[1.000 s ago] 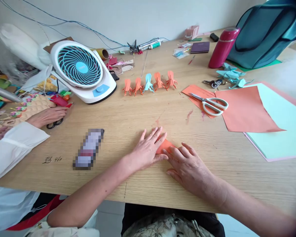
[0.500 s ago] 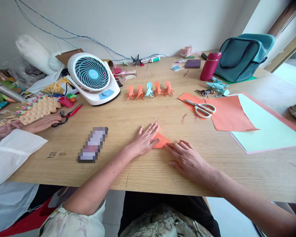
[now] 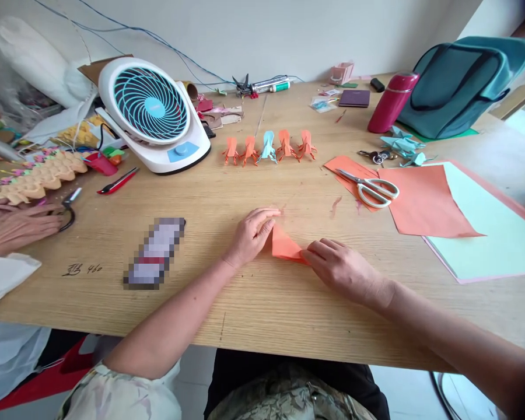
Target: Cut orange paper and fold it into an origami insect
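Note:
A folded piece of orange paper [image 3: 284,244] stands partly raised from the wooden table between my two hands. My left hand [image 3: 252,234] is closed at its upper left corner, with thumb and fingers pinching the edge. At its lower right end my right hand [image 3: 343,269] grips the paper between thumb and curled fingers; the fingertips are partly hidden. Beyond my hands stands a row of several small folded paper figures [image 3: 268,147], orange ones and one light blue.
White-handled scissors [image 3: 376,189] lie on orange paper sheets [image 3: 433,201] at right, over pale green paper [image 3: 494,227]. A phone [image 3: 155,254] lies left of my arm. A fan [image 3: 153,111], flask [image 3: 391,105] and teal bag [image 3: 459,87] stand behind. A co-worker's hand [image 3: 21,227] is at far left.
The paper was pressed flat under my left hand; now it is lifted and held at both ends. The view has shifted. The co-worker's hand has drawn back left with a black-handled tool.

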A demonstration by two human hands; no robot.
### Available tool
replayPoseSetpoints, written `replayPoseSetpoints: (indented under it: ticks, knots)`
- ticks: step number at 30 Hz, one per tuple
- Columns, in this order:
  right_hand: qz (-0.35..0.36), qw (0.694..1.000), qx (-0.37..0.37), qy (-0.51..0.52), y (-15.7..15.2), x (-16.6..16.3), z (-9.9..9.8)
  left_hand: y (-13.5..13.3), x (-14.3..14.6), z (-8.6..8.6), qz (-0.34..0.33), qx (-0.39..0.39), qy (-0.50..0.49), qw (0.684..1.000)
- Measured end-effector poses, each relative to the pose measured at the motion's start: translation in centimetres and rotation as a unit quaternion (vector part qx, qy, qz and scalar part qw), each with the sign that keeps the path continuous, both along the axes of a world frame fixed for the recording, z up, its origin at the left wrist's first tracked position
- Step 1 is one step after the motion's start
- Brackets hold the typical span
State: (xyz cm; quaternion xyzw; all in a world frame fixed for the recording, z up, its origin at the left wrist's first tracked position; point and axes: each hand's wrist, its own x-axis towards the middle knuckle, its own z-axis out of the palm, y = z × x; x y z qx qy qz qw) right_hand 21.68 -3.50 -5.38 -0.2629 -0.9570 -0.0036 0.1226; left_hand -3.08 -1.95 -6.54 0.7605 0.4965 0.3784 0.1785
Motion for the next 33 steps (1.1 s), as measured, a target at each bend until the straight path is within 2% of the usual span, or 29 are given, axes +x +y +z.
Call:
replayPoseSetpoints:
  ticks: [2, 4, 6, 9, 13, 15, 19, 24, 29, 33]
  knots:
    - [-0.013, 0.997, -0.04, 0.064, 1.0, -0.4, 0.6, 0.2, -0.1, 0.7, 0.014, -0.005, -0.033, 0.999]
    - [-0.044, 0.979, -0.105, 0.17, 2.0, -0.8, 1.2, 0.7, 0.0, 1.6, 0.013, -0.015, -0.056, 0.998]
    - [-0.098, 0.942, -0.173, 0.272, 2.6, -1.1, 1.5, 1.3, 0.2, 2.5, -0.021, -0.041, -0.094, 0.994]
    - [-0.19, 0.875, -0.289, 0.34, 3.0, -1.0, 1.2, 1.9, 0.8, 3.2, -0.076, -0.077, -0.165, 0.98]
    - [-0.219, 0.785, -0.432, 0.386, 3.1, -0.7, -0.1, 1.8, 1.3, 2.3, -0.066, -0.114, -0.211, 0.969]
    - [-0.218, 0.764, -0.461, 0.395, 3.1, -0.7, -0.4, 1.5, 1.4, 1.7, -0.059, -0.129, -0.219, 0.965]
    - [-0.197, 0.756, -0.489, 0.389, 3.1, -1.0, -0.4, 1.4, 1.5, 1.2, -0.041, -0.141, -0.237, 0.96]
    - [-0.196, 0.785, -0.465, 0.36, 3.0, -0.9, -0.1, 1.4, 1.5, 1.1, -0.018, -0.151, -0.258, 0.954]
    - [-0.206, 0.788, -0.463, 0.351, 2.8, -0.5, 0.2, 1.4, 1.4, 0.7, -0.003, -0.152, -0.263, 0.953]
    - [-0.183, 0.796, -0.461, 0.346, 2.5, -0.3, 0.5, 1.3, 1.3, 0.6, 0.011, -0.149, -0.256, 0.955]
